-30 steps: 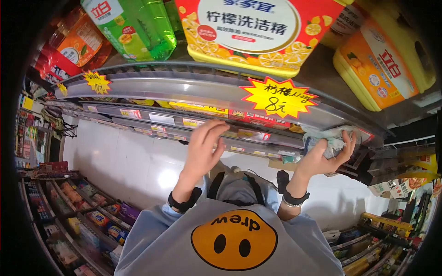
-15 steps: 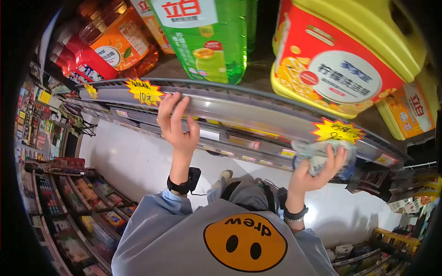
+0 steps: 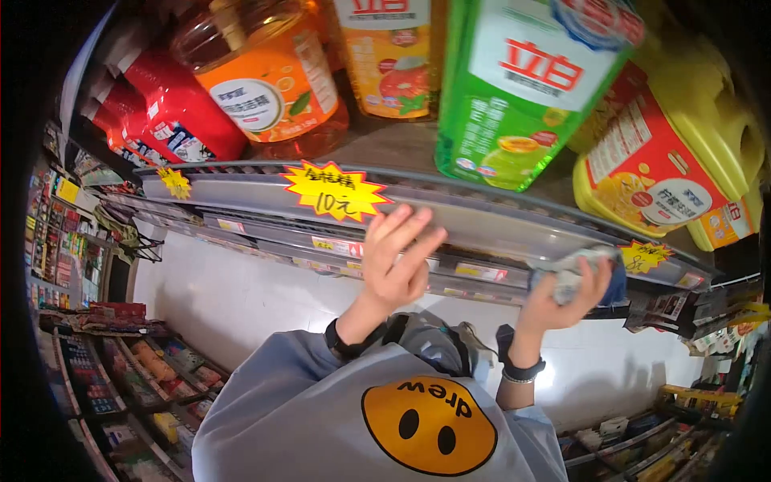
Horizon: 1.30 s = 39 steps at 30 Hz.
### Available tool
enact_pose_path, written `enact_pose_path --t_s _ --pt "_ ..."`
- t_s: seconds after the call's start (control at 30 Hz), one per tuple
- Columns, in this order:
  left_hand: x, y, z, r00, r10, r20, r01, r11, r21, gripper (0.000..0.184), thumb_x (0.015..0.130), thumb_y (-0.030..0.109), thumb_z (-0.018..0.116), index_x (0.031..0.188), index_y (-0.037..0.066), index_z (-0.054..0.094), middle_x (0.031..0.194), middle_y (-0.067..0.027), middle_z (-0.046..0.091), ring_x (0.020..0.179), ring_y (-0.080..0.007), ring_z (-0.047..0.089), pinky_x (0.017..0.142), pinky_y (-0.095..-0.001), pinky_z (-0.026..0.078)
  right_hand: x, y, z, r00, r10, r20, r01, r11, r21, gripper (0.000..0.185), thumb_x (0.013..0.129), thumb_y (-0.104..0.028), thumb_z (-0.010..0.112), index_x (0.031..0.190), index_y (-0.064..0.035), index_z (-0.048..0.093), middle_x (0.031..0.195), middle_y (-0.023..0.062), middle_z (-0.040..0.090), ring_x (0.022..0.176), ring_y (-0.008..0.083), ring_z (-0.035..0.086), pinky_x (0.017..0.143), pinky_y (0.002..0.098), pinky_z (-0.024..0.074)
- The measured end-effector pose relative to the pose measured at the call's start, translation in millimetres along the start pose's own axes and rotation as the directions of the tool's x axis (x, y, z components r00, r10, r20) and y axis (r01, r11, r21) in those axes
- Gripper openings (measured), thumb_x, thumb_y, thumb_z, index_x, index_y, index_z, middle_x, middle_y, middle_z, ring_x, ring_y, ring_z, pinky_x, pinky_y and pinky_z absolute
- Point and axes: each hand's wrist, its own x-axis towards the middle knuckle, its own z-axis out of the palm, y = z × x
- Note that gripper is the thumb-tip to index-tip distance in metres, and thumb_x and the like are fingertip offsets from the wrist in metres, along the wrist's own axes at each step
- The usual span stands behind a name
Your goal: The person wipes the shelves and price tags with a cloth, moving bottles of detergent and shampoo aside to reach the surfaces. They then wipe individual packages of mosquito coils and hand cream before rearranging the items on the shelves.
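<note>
Right hand (image 3: 554,302), at three o'clock, is curled round a crumpled grey cloth (image 3: 569,281), gripping it beside the shelf edge (image 3: 482,218); whether the cloth touches that edge cannot be told. Left hand (image 3: 393,269), near the clock's centre, holds nothing, its fingers loosely bent and apart, just below the edge. At half past ten, a yellow price star (image 3: 337,191) reads 10元. Behind the edge stand a green bottle (image 3: 530,104) at one, a yellow jug (image 3: 697,132) at two, an orange bottle (image 3: 269,92) at eleven and red bottles (image 3: 185,112) at ten. Farther down, at nine, lies white floor (image 3: 233,289).
</note>
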Motion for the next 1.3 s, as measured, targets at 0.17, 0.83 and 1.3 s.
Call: enact_pose_path --t_s 0.17,0.83,1.3 --pt "-10.7 -9.4 -33.5 0.991 -0.136 0.009 0.133 0.945 -0.298 0.043 0.061 -0.006 0.051 0.098 0.009 0.065 0.112 -0.0093 0.061 0.109 -0.0316 0.053 0.097 -0.0452 0.037 0.8 -6.2 7.5 0.952 0.248 -0.181 -0.233 0.967 0.100 0.040 0.068 0.000 0.055 0.108 -0.0031 0.056 0.127 0.0195 0.050 0.121 0.0401 0.043 0.104 0.0515 0.0294" --pt "-22.2 -110.9 -47.3 0.972 0.036 -0.234 0.031 0.961 0.274 0.043 0.069 -0.013 0.044 0.107 -0.001 0.060 0.115 -0.0164 0.059 0.110 -0.0332 0.054 0.099 -0.0470 0.039 -4.4 -44.0 23.7 0.994 0.066 -0.091 -0.067 0.998 -0.010 0.052 0.069 0.000 0.058 0.121 -0.0012 0.054 0.126 0.0169 0.051 0.121 0.0367 0.045 0.103 0.0470 0.0321" --pt "-25.5 -123.5 -38.0 0.951 0.153 -0.269 -0.051 0.935 0.351 0.047 0.067 -0.013 0.042 0.110 -0.002 0.056 0.115 -0.0175 0.058 0.110 -0.0353 0.054 0.098 -0.0472 0.038 29.7 -104.5 16.8 0.999 -0.025 -0.032 0.032 0.970 0.241 0.041 0.063 0.002 0.057 0.104 0.0005 0.060 0.114 0.0184 0.059 0.105 0.0342 0.055 0.095 0.0429 0.0400"
